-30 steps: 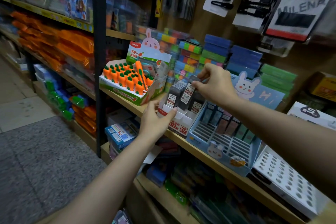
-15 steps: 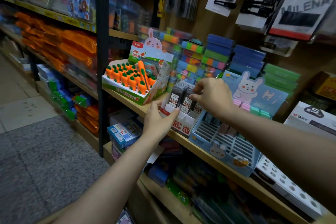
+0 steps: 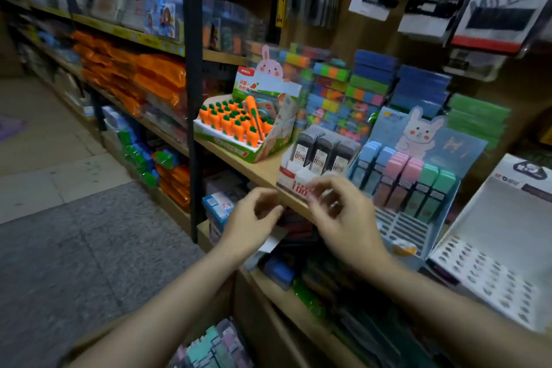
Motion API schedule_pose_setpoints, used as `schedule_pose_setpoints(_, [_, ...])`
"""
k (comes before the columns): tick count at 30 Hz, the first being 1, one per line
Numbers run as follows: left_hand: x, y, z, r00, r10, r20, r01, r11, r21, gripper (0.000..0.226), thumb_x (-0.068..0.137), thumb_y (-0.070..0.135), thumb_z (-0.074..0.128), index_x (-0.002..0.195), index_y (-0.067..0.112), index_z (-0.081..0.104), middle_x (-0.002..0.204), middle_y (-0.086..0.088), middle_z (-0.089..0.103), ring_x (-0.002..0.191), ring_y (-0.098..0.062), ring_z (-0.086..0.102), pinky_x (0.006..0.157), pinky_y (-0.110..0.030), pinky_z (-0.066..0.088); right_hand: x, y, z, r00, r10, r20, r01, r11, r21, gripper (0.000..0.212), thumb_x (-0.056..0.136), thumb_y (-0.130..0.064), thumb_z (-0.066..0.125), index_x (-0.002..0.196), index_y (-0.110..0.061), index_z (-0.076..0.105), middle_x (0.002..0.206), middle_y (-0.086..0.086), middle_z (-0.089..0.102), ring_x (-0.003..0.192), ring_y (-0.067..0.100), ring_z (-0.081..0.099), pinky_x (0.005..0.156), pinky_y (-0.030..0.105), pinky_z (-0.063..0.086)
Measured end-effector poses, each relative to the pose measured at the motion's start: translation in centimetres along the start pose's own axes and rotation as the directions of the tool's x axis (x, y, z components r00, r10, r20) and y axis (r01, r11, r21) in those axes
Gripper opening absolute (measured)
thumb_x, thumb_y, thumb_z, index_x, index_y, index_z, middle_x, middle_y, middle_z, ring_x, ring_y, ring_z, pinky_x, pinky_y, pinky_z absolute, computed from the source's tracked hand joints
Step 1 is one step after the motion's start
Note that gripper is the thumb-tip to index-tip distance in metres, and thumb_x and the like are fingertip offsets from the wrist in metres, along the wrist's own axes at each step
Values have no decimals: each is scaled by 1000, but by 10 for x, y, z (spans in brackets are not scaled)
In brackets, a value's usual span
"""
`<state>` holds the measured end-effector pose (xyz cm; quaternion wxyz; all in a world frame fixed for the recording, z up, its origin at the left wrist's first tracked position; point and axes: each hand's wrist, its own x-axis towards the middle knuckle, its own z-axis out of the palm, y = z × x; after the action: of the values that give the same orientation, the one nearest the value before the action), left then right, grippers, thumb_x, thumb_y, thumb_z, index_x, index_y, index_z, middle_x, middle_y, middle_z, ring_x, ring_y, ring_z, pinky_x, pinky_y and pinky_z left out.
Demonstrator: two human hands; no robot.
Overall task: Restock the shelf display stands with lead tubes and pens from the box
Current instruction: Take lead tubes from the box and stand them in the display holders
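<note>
A white and red display stand (image 3: 294,181) on the wooden shelf (image 3: 257,169) holds several dark lead tubes (image 3: 324,152) standing upright. To its right a blue bunny stand (image 3: 418,188) carries pastel lead tubes (image 3: 415,185) in blue, pink and green. My left hand (image 3: 254,222) hovers below the shelf edge, fingers loosely curled and holding nothing. Just in front of the white stand is my right hand (image 3: 343,218), also loosely curled and holding nothing. A box with pastel tubes (image 3: 209,346) shows at the bottom edge.
A carrot pen display (image 3: 239,128) stands left of the lead stand. A white perforated stand (image 3: 493,263) sits at the far right. Stacked coloured erasers (image 3: 343,89) fill the shelf's back. A black upright post (image 3: 192,84) divides the shelving. Lower shelves hold packed goods.
Both hands have left the lead tube stand and pulled back toward me, below the shelf edge. The dark tubes now stand in the stand untouched. The camera has tilted down.
</note>
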<state>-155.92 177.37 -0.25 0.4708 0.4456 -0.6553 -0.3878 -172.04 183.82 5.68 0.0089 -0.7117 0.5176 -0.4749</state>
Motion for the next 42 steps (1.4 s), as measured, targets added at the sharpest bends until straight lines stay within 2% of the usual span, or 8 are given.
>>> schedule_pose_setpoints(4, [-65, -55, -19, 968, -241, 69, 229, 961, 153, 23, 89, 2, 63, 111, 2, 63, 109, -14, 68, 98, -16, 62, 80, -12, 45, -74, 5, 51, 937, 50, 347, -92, 990, 106, 14, 84, -16, 65, 95, -25, 65, 85, -13, 62, 73, 2, 59, 65, 9, 43])
schedule_pose_setpoints(8, [-144, -119, -47, 843, -535, -61, 522, 785, 334, 20, 92, 12, 62, 112, 10, 63, 108, -6, 66, 97, -16, 61, 79, -20, 46, -142, 33, 111, 704, 323, 633, -391, 920, -34, 18, 83, -10, 67, 100, -17, 69, 88, 3, 72, 74, 11, 63, 73, 22, 49])
schedule_pose_setpoints(11, [-196, -160, -47, 763, -613, -205, 641, 681, 354, 13, 92, 9, 58, 103, 10, 65, 98, -6, 65, 99, -25, 62, 73, -25, 41, -180, 50, 147, 529, 437, 728, -484, 859, -164, 22, 84, -14, 67, 106, -14, 69, 103, 7, 72, 94, 21, 66, 82, 26, 51])
schedule_pose_setpoints(15, [-230, -201, -27, 698, -682, -216, 705, 602, 376, 27, 89, 9, 59, 114, 1, 60, 113, -18, 62, 109, -34, 57, 90, -35, 45, -210, 63, 178, 438, 476, 762, -411, 860, -301, 39, 88, -20, 64, 127, -15, 62, 124, 9, 62, 110, 22, 61, 92, 22, 42])
schedule_pose_setpoints(20, [-234, -232, -10, 739, -611, -283, 652, 545, 527, 58, 95, 27, 55, 146, 10, 35, 155, -7, 29, 142, -26, 22, 115, -29, 17, -232, 75, 206, 415, 532, 738, -309, 846, -435, 50, 93, -24, 58, 141, -18, 45, 134, 9, 43, 122, 26, 48, 105, 32, 39])
schedule_pose_setpoints(27, [-220, -270, 7, 757, -585, -290, 607, 467, 643, 63, 97, 39, 48, 151, 14, 24, 160, -8, 15, 148, -27, 3, 121, -39, 7, -252, 87, 236, 398, 544, 739, -232, 839, -492, 57, 94, -23, 54, 147, -16, 32, 146, 7, 30, 131, 24, 36, 110, 33, 34])
schedule_pose_setpoints(36, [-217, -273, 13, 856, -447, -260, 504, 613, 608, 51, 93, 2, 49, 141, 19, 47, 152, 0, 37, 137, -21, 30, 113, -27, 25, -255, 94, 261, 493, 595, 635, -379, 804, -458, 31, 90, -19, 65, 120, -20, 58, 131, 3, 46, 118, 21, 50, 95, 29, 43])
schedule_pose_setpoints(42, [-204, -280, 7, 773, -516, -369, 633, 668, 391, 49, 78, -7, 69, 121, 10, 55, 127, -9, 47, 116, -27, 48, 97, -31, 40, -252, 99, 264, 455, 634, 626, -484, 766, -423, 29, 85, -12, 71, 109, -18, 56, 126, 5, 49, 116, 23, 53, 93, 29, 46])
